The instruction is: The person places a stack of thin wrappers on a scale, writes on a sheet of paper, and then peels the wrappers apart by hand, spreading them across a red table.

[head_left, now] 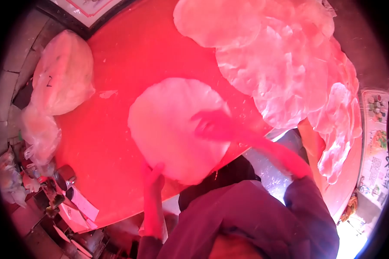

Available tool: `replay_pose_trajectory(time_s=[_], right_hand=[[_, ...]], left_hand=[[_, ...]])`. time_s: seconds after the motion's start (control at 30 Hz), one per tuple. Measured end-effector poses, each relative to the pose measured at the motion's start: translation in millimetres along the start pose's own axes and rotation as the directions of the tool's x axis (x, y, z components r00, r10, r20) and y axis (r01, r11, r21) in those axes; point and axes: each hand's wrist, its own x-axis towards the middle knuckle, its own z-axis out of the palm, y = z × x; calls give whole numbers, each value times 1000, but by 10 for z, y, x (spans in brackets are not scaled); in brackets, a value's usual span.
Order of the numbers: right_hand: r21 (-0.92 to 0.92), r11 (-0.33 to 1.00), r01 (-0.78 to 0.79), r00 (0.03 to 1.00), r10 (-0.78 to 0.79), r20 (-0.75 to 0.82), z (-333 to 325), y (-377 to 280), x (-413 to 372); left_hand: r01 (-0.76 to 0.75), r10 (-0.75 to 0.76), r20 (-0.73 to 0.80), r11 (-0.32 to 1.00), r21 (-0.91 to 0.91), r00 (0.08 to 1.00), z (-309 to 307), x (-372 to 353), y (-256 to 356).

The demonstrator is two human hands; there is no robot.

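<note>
A thin, pale round flatbread [173,121] lies near the front edge of the red table, its rim slightly uneven. At its lower left edge is my left hand [153,176], the thumb over the rim and the other fingers mostly hidden. My right hand [212,125] is over the right part of the flatbread, smeared by motion. Whether it touches the surface or holds anything I cannot make out. Red light tints everything on the table.
Many similar flatbreads [281,69] overlap across the right side of the red table [116,172], some drooping past its edge. Stuffed plastic bags [65,73] sit at the left. Small containers and boxes [73,203] crowd the lower left corner. A printed poster [376,146] stands far right.
</note>
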Motion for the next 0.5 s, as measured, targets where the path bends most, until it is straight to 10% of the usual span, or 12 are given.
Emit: replay_pose_trajectory(time_s=[0.03, 0.1, 0.33, 0.4, 0.43, 0.5], right_hand=[[420, 839, 345, 800, -28, -599, 801, -260, 110], [-333, 931, 149, 956, -222, -194, 698, -109, -201], [-334, 925, -180, 964, 98, -248, 730, 234, 63], [-387, 889, 244, 823, -401, -402, 1012, 855, 190], [-383, 890, 248, 822, -402, -403, 1005, 681, 230], [-635, 759, -141, 910, -154, -386, 919, 207, 292]], left_hand=[[13, -13, -15, 1000, 11, 1000, 89, 10, 32], [-31, 30, -20, 999, -8, 999, 242, 74, 46], [17, 1, -176, 995, 102, 984, 201, 113, 3], [23, 15, -233, 987, 162, 972, 206, 121, 7], [5, 36, -264, 988, 153, 964, 214, 121, 14], [-10, 55, -299, 989, 150, 953, 211, 95, 56]])
